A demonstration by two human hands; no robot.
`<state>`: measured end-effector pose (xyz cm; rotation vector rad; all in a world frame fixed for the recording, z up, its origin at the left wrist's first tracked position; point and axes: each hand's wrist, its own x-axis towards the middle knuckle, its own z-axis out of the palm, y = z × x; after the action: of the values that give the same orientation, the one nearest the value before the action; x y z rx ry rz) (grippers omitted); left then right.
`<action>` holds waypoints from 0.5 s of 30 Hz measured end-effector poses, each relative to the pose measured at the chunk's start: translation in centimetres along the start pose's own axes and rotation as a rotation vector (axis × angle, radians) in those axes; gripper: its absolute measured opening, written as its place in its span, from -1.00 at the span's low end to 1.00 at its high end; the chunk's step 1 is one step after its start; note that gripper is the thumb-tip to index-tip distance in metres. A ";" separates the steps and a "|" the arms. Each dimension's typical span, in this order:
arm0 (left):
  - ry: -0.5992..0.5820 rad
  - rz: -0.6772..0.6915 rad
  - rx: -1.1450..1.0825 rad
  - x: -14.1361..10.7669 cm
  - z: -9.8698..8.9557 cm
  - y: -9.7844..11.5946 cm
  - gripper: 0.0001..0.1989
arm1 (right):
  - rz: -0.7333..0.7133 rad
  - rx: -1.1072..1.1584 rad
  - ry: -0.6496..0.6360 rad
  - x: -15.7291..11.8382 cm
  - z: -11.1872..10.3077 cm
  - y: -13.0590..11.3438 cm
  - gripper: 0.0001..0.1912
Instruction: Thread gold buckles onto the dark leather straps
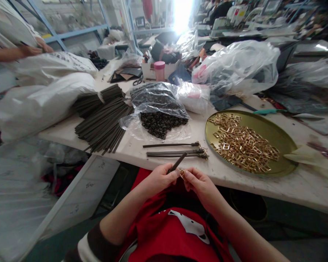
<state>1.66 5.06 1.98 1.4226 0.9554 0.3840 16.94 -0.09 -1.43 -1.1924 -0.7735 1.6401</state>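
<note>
Just in front of the table edge, my left hand (164, 178) is closed on a dark strap (178, 161), whose free end sticks up past the fingers. Touching it from the right, my right hand (195, 179) pinches a small gold buckle (182, 173) at the strap's other end. My fingers hide whether the strap passes through the buckle. On the table just beyond lie several straps with buckles (177, 153). A golden round tray (287, 145) at the right bears a heap of gold buckles (243, 145). Many loose dark straps (104, 120) are piled to the left.
A clear plastic bag (158, 96) spills small dark pieces (164, 125) onto the white table (133, 145). Behind stand a pink-lidded jar (159, 71) and a big plastic bag (240, 65). At far left, another person's hands (34, 47) are over white sacks (51, 94).
</note>
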 end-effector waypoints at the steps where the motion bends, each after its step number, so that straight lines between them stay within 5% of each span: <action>1: 0.005 -0.008 -0.002 0.0 0.0 0.0 -0.70 | 0.002 0.014 -0.001 0.0 0.0 0.1 -0.71; 15: 0.114 0.055 0.206 0.4 0.3 0.5 -0.74 | 0.186 0.431 -0.164 0.2 0.0 -0.1 -0.85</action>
<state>2.23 5.25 2.29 1.6306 1.0735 0.4208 17.00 0.14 -1.42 -0.8485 -0.3830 1.9546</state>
